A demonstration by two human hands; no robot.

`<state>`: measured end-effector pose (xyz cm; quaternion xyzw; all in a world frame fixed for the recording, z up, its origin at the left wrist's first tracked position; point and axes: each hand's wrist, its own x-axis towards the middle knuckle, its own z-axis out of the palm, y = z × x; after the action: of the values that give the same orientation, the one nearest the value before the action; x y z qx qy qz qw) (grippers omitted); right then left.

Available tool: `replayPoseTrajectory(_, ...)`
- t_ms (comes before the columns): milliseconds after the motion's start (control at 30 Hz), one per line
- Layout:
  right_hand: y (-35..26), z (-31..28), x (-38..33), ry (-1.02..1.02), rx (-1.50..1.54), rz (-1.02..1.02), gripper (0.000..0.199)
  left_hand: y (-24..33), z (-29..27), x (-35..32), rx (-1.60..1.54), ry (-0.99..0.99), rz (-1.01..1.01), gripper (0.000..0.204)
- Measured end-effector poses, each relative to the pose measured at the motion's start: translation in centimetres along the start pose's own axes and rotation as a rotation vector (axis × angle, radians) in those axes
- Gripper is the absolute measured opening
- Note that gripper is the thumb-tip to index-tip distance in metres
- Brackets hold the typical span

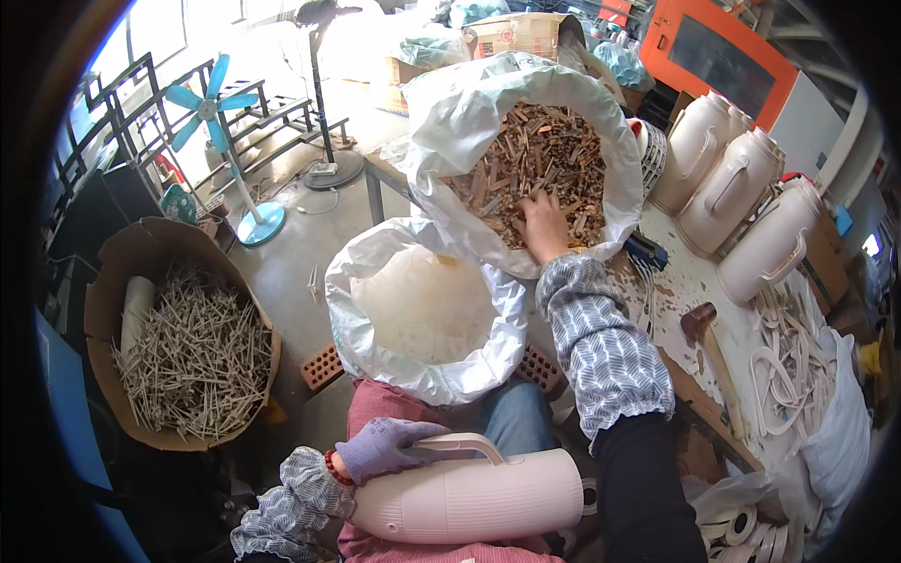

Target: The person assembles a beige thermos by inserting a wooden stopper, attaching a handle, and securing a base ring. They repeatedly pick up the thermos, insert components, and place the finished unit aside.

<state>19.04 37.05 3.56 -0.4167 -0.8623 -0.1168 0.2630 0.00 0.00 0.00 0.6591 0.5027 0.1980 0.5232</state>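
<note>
A pale pink thermos jug (pixel 488 497) lies on its side across my lap, its bottom end to the left. My left hand (pixel 389 448), in a lavender glove, is closed over the jug beside one end of its handle. My bare right hand (pixel 543 225) reaches into a white sack (pixel 441 122) filled with small brown pieces (pixel 563 141). Its fingers are curled down among the pieces, and whatever lies between the fingertips is hidden. Just in front of my knees, a second white sack (pixel 507 328) holds pale translucent pieces (pixel 413 305).
A cardboard box (pixel 99 319) of thin beige sticks stands at left, near a blue fan (pixel 260 223). On the right-hand table are several pink jugs (pixel 727 192), a hammer (pixel 718 361) and loose pale handles (pixel 784 385). Perforated bricks (pixel 324 367) lie beside the nearer sack.
</note>
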Motion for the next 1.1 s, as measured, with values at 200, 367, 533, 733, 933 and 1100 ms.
replayPoseTrajectory(200,1.4,-2.0,0.7,0.097,0.068,-0.116,0.013,-0.3,0.8,1.1,0.086,-0.025,0.014,0.053)
replayPoseTrajectory(367,2.3,-1.9,0.1,-0.188,0.038,-0.080,0.016,0.0,1.3,2.6,0.016,-0.140,-0.069,0.052)
replayPoseTrajectory(533,2.0,-1.8,-1.3,-0.057,0.205,-0.056,0.009,1.7,0.2,1.6,-0.019,-0.181,-0.175,0.052)
replayPoseTrajectory(733,2.4,-2.9,-1.4,0.102,0.103,0.014,0.011,1.3,0.4,1.3,-0.067,-0.180,-0.236,0.054)
replayPoseTrajectory(933,3.3,-2.9,-1.7,0.063,0.170,0.088,0.009,2.4,0.5,2.1,-0.017,-0.199,-0.220,0.053)
replayPoseTrajectory(1100,-3.1,-5.5,-3.5,0.186,0.293,-0.180,0.013,-0.8,1.5,1.5,-0.075,0.078,-0.069,0.045)
